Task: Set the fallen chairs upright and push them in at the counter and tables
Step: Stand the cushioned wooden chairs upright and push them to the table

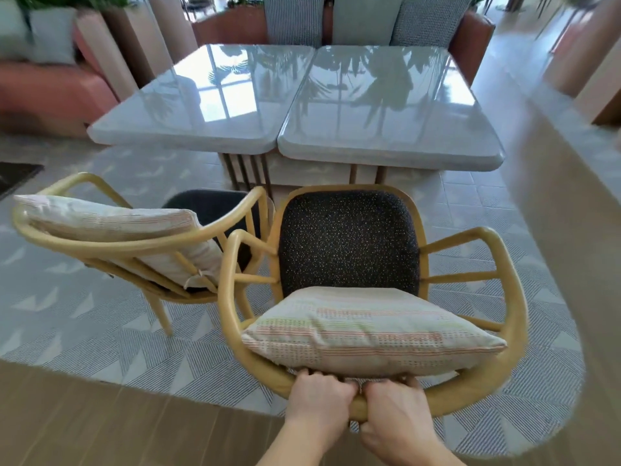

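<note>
Both hands were wrapped side by side, almost touching, over the curved top rail of the near wooden armchair: the left hand and the right hand each closed on the rail, fingers curled over its far side. Just beyond the grip a striped cushion leaned against the backrest, and past it lay the dark speckled seat pad. The chair stood upright, facing the right-hand marble table, its front still short of the table edge. To the left of the grip a second armchair stood angled, not tucked in.

The step in hand looked like the push-in. A level, straight shove would serve best, with the hands perhaps spread wider along the rail to stop twisting, and the left armrest kept clear of the neighbouring chair it nearly touched.
</note>
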Demonstrator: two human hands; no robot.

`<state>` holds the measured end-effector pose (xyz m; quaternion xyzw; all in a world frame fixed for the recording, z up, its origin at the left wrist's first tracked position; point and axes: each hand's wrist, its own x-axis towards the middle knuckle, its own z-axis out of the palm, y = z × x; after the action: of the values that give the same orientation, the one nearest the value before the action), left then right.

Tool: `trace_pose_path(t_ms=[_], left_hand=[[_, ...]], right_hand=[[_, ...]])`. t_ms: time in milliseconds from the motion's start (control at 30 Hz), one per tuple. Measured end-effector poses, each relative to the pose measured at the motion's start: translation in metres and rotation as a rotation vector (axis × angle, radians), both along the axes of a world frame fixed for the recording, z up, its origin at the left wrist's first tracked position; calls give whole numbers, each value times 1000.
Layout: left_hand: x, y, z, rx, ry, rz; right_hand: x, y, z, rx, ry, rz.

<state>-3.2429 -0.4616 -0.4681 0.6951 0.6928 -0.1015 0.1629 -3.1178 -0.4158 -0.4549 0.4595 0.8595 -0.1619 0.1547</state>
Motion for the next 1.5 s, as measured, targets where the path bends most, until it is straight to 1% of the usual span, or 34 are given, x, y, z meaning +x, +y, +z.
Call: trace_pose_path(t_ms=[100, 167, 233, 333, 367, 433, 467, 500, 533, 567, 600, 633, 733, 833, 1000, 1267, 1500], left_hand=[[-1, 2, 2, -42, -28, -46], [-2, 2, 2, -76, -47, -51], [-8, 2, 4, -103, -15, -70], [-16, 3, 10, -90, 8, -131], [-18, 6, 18, -122, 26, -140], [-19, 9, 28, -86, 58, -162], [-18, 10, 26, -86, 16, -170], [-17, 11, 26, -39, 16, -171], [-19, 13, 27, 56, 8, -172], [-20, 14, 25, 61, 4, -150], [-20, 15, 22, 35, -12, -160], [-19, 16, 21, -34, -13, -175], [-17, 25, 26, -74, -51, -156], [-17, 39, 34, -82, -62, -155], [-30, 70, 47, 11, -54, -169], [-42, 114, 58, 99, -19, -187], [-55, 152, 64, 168, -13, -178]], right_hand=[[-1, 2, -4, -31, -79, -26], [-3, 2, -7, -40, -100, -36], [-7, 2, -10, -76, -93, -36], [-13, 3, -12, -107, -61, -55], [-13, 3, -12, -106, -52, -62], [-14, 4, -10, -102, -50, -69], [-14, 5, -9, -97, -49, -68], [-14, 6, -7, -93, -50, -66], [-15, 8, -5, -88, -48, -62], [-15, 9, -3, -87, -45, -57], [-15, 10, -1, -94, -39, -60], [-15, 12, 2, -103, -31, -66], [-11, 21, 8, -115, -20, -58], [-12, 32, 19, -88, -37, -68], [-22, 61, 36, -5, -6, -84], [-30, 101, 40, 132, 18, -53], [-41, 139, 45, 181, 44, -40]])
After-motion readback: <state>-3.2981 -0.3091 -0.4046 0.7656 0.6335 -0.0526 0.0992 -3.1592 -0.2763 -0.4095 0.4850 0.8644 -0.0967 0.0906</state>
